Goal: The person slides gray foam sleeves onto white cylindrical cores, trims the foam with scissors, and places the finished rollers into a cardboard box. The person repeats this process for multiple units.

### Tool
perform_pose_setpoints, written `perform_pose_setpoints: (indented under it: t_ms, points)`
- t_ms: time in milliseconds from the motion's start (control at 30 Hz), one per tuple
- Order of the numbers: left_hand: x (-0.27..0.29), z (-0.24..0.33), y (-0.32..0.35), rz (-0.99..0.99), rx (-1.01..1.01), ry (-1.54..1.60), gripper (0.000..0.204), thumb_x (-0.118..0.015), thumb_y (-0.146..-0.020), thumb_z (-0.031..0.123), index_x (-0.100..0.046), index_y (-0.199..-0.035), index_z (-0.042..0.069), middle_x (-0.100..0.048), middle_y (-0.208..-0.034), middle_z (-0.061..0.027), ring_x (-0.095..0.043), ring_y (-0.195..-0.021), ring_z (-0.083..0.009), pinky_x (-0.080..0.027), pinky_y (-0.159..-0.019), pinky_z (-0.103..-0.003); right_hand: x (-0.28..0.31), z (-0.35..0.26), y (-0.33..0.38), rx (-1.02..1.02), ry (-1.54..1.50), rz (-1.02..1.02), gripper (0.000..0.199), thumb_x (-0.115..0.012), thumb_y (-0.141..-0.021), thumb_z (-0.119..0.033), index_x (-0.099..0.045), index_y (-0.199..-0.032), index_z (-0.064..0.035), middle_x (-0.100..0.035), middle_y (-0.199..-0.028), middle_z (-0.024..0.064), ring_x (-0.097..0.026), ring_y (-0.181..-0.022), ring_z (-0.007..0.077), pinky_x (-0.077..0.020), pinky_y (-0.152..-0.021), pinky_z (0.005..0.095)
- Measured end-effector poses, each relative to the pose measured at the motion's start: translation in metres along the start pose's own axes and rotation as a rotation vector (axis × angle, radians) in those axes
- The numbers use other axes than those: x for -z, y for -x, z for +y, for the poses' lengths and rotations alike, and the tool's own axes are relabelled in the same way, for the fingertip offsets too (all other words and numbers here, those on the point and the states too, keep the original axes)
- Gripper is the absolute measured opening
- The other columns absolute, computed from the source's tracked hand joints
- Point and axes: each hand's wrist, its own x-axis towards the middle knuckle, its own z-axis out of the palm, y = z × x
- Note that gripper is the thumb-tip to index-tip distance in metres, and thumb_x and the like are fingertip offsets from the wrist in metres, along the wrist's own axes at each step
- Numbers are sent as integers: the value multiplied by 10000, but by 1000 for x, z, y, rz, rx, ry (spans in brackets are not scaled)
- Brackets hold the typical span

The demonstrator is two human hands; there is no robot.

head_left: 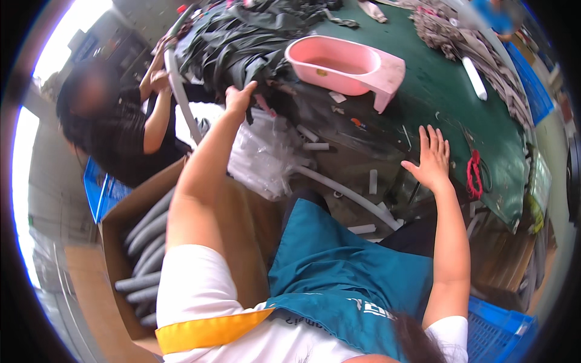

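My left hand (239, 100) reaches out to the near edge of a heap of dark grey-green cloth (251, 45). Its thumb and fingers close on a fold there. My right hand (433, 158) lies flat with fingers spread at the edge of the green table (423, 121), holding nothing. Between and beyond my hands stands a pink plastic tub (387, 75) with an oval hollow. Scissors with red-wrapped handles (474, 175) rest on the table right of my right hand.
A cardboard box of grey foam tubes (148, 242) stands at my left, near a seated person in black (115, 133). Clear plastic bags (260, 154) and white tube pieces (351, 190) lie below the table edge. Greyish-brown cloth (454, 42) and a white tube (474, 78) lie far right.
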Motion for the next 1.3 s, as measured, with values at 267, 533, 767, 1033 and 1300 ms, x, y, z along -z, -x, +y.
perform_pose_setpoints:
  t_ms: [267, 533, 767, 1033, 1300]
  points:
    - [-30, 15, -9, -98, 444, 967, 436, -690, -830, 494, -619, -889, 68, -610, -738, -59, -589, -701, -240, -501, -687, -389, 9, -5, 3, -31, 42, -41, 1000, -780, -724, -374, -210, -1496, -94, -235, -1520, 139, -184, -1425, 349, -157, -1154, 524]
    - [7, 35, 33, -309, 443, 1165, 275, -541, -880, 263, -618, -943, 6, -658, -823, -102, -655, -787, -236, -540, -777, -414, 6, -6, 3, -25, 35, -51, 1009, -778, -727, -366, -192, -1502, -98, -221, -1530, 140, -178, -1429, 349, -146, -1158, 525]
    - [-57, 84, 244, -1068, 539, 731, 367, -553, -922, 310, -559, -1148, 21, -649, -978, -115, -630, -860, -239, -518, -804, -376, 10, -38, 2, 35, -1216, 158, 345, -575, -963, -299, -584, -1173, -25, -570, -1198, 105, -512, -1148, 198, -400, -986, 318]
    - [-5, 130, 326, -1196, -680, -654, 337, -665, -881, 367, -686, -835, 34, -700, -805, -79, -667, -830, -202, -516, -775, -319, 45, -122, 49, -77, -1438, -428, 276, -566, -887, -32, -532, -1158, 13, -631, -1013, 80, -584, -926, 109, -485, -818, 277]
    - [4, 140, 320, -884, -1609, -155, 818, -774, -616, 70, -494, -1363, 252, -514, -1229, -236, -643, -954, -333, -580, -699, -371, 114, -124, 80, 259, -1771, -591, 277, -585, -967, -245, -653, -1046, 12, -638, -911, 9, -543, -869, 48, -449, -783, 221]
